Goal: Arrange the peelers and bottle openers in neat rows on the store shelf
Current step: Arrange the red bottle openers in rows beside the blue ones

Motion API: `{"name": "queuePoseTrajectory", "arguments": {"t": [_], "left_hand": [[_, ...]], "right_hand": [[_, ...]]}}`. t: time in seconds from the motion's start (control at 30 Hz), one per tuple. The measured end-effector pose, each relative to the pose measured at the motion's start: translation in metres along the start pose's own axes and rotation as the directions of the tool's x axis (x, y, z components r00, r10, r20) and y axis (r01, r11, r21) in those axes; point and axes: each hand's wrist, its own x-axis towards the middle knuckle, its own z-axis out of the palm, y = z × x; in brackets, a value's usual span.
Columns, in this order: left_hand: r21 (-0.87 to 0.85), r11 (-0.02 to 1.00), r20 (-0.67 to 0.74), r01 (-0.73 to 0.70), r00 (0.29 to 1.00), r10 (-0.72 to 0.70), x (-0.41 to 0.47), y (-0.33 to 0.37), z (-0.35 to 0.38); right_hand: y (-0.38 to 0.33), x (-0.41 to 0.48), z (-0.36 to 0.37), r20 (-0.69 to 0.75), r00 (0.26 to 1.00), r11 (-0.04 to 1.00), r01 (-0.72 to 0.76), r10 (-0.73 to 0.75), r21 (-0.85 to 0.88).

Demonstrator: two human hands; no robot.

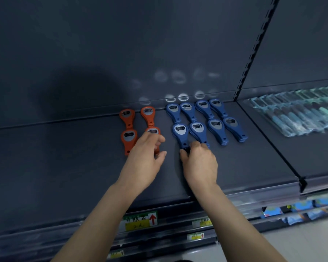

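Pinching at the near end of the blue block, the right hand curls thumb and fingers round the narrow tail of the front-left blue plastic bottle opener. This opener lies flat on the dark metal store shelf, in two blue rows of four. The left hand bends over the front-right orange plastic bottle opener, thumb and fingers closing on its waist with orange showing between them. The orange set, two rows of two, sits just beside the blue.

These openers look light, stiff and flat, and smooth plastic on a smooth shelf should slide at a nudge. The tail is the sensible hold, being slimmer than the steel-lined head. The blue ones appear piled several deep, though the dim view leaves that uncertain. A pile would likely shear if pushed from the top alone, so it is safer gripped down its sides.

Bare shelf runs forward to the front lip and out to the left of the orange set. The back rows lie close to the dark back panel. The rightmost blue column sits near the raised shelf divider. Beyond the divider, clear-packed teal-handled peelers overlap in a row.
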Motion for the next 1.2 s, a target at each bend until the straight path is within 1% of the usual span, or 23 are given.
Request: {"name": "queuePoseTrajectory", "arguments": {"t": [0.1, 0.2, 0.3, 0.37, 0.47, 0.63, 0.93, 1.03, 1.2], "left_hand": [[0.026, 0.999, 0.034, -0.025, 0.999, 0.024, 0.005, 0.005, 0.005], [0.048, 0.998, 0.072, -0.039, 0.997, 0.035, 0.015, 0.016, 0.018], [0.073, 0.997, 0.101, 0.015, 0.995, -0.023, 0.023, 0.028, 0.035], [0.088, 0.995, 0.093, 0.043, 0.994, -0.051, 0.027, 0.031, 0.045], [0.086, 0.992, 0.055, 0.089, 0.994, -0.094, 0.029, 0.029, 0.054], [0.062, 0.993, 0.022, 0.102, 0.994, -0.104, 0.03, 0.028, 0.059], [0.075, 0.992, 0.02, 0.102, 0.994, -0.103, 0.029, 0.029, 0.06], [0.12, 0.99, 0.016, 0.076, 0.997, -0.078, 0.026, 0.032, 0.059], [0.299, 0.952, -0.004, -0.062, 0.998, 0.066, 0.028, 0.046, 0.06]], "right_hand": [[0.004, -0.003, -0.004, 0.002, 1.0, 0.999, 0.006, -0.006, 0.037], [0.013, -0.005, -0.012, -0.034, 0.999, 0.998, -0.012, 0.014, 0.058], [0.024, -0.002, -0.017, -0.09, 0.995, 0.994, -0.039, 0.049, 0.107], [0.032, 0.002, -0.019, -0.114, 0.992, 0.988, -0.035, 0.053, 0.152], [0.044, 0.006, -0.022, -0.089, 0.996, 0.983, -0.011, 0.027, 0.182], [0.051, 0.012, -0.021, -0.032, 0.999, 0.991, -0.038, 0.043, 0.132], [0.053, 0.019, -0.018, -0.044, 0.999, 0.996, 0.016, -0.012, 0.086], [0.055, 0.019, -0.018, -0.038, 0.999, 0.996, 0.034, -0.031, 0.084], [0.057, 0.019, -0.019, -0.015, 0.998, 0.993, 0.067, -0.066, 0.095]]}}
